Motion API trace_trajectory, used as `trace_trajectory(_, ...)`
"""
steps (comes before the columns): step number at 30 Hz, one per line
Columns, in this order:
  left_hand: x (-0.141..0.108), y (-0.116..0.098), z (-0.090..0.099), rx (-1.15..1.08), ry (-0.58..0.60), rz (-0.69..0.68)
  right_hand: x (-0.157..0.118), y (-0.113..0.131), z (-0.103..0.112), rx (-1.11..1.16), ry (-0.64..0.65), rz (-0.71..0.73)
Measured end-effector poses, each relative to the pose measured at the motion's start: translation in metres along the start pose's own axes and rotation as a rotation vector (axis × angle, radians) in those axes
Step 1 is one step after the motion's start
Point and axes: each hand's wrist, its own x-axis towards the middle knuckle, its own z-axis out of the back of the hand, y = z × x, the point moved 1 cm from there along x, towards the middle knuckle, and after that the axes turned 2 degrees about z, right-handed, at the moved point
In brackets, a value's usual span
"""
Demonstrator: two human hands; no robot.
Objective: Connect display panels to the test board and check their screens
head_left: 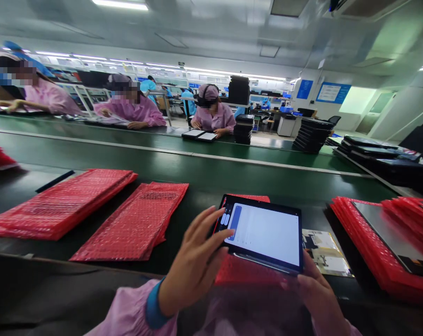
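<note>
A tablet with a lit, mostly white screen is held up at a tilt in front of me. My right hand grips its lower right corner, thumb on the near edge. Over the tablet's left end, my left hand has its fingers stretched out and apart, the fingertips at the blue and dark strip of the screen. Whether they touch the glass I cannot tell. Beneath the tablet lies a red bubble-wrap bag, partly hidden. Just right of the tablet, a flat panel with yellow and silver parts rests on the bench.
Red bubble-wrap bags lie in stacks to the left. More red bags with a dark panel on them are at right. Beyond the green bench, several co-workers in pink sit at tablets. Stacks of black trays stand behind.
</note>
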Motion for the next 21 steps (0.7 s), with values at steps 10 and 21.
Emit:
trace_trajectory(10, 0.000, 0.026, -0.037, 0.155, 0.232, 0.077, 0.000, 0.000, 0.009, -0.008, 0.019, 0.029)
trace_trajectory(21, -0.034, 0.063, -0.035, -0.721, 0.212, 0.833, -0.003, 0.003, 0.004, -0.014, 0.032, -0.001)
